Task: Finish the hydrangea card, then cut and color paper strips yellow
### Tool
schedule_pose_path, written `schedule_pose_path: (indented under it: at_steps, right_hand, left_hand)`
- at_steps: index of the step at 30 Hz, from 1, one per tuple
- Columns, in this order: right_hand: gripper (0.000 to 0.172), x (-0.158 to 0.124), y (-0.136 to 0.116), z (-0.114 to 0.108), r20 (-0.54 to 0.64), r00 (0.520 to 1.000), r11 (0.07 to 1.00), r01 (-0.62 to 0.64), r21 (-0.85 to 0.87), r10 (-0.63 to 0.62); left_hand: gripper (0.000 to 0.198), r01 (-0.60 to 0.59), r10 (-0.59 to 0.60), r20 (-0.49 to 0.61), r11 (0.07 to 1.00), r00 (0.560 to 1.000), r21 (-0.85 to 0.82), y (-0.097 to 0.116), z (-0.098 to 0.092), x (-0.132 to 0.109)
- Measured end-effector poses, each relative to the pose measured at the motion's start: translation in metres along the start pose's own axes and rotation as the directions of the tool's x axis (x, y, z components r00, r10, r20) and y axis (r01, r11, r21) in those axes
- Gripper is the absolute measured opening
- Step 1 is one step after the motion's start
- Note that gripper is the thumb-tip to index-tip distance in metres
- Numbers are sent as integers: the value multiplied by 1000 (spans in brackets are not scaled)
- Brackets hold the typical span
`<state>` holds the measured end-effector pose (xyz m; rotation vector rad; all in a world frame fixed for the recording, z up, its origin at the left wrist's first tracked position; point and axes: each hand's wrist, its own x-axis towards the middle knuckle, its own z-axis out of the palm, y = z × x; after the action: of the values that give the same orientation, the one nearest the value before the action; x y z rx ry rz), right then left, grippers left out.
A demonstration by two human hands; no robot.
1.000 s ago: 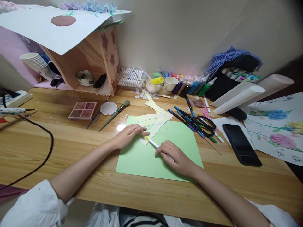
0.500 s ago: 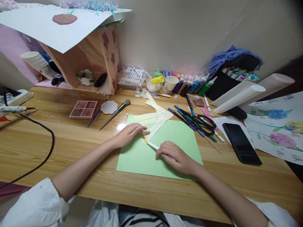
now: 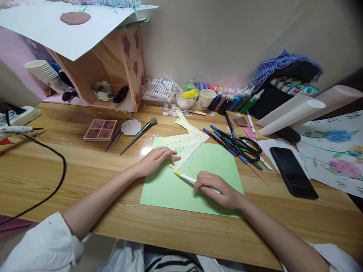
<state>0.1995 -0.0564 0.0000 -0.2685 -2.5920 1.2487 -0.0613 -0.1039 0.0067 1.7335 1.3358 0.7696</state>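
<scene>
My right hand (image 3: pixel 217 189) is closed around a white marker (image 3: pixel 188 178), whose yellow tip points left at the lower end of a paper strip. Pale yellow paper strips (image 3: pixel 189 150), joined at one end and fanned out, lie partly on a green sheet of paper (image 3: pixel 167 192). My left hand (image 3: pixel 159 161) rests at the sheet's left side, fingers stretched out, the fingertips on the lowest strip. Part of that strip is hidden beneath the fingers.
Right of the sheet lie black-handled scissors (image 3: pixel 246 149) among several pens, and a phone (image 3: pixel 293 172). Behind stand a paper cup (image 3: pixel 206 99), a bowl (image 3: pixel 186 97) and paint bottles (image 3: pixel 251 101). A makeup brush (image 3: pixel 138 136) and a palette (image 3: pixel 131 127) lie to the left.
My right hand has moved slightly right with the marker, and its tip has come off the strip's end. My left hand stays in place. The view has shifted slightly.
</scene>
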Motion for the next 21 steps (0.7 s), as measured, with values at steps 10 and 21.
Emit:
schedule_pose_path:
  at_steps: [10, 21]
  right_hand:
    - [26, 0, 0, 0, -55, 998, 1000, -30, -3, 30]
    - [25, -5, 4, -2, -110, 993, 999, -32, 24, 35]
  left_hand:
    - [43, -1, 1, -16, 1000, 1000, -12, 2, 0, 0]
    - [41, 19, -20, -10, 999, 1000, -29, 4, 0, 0]
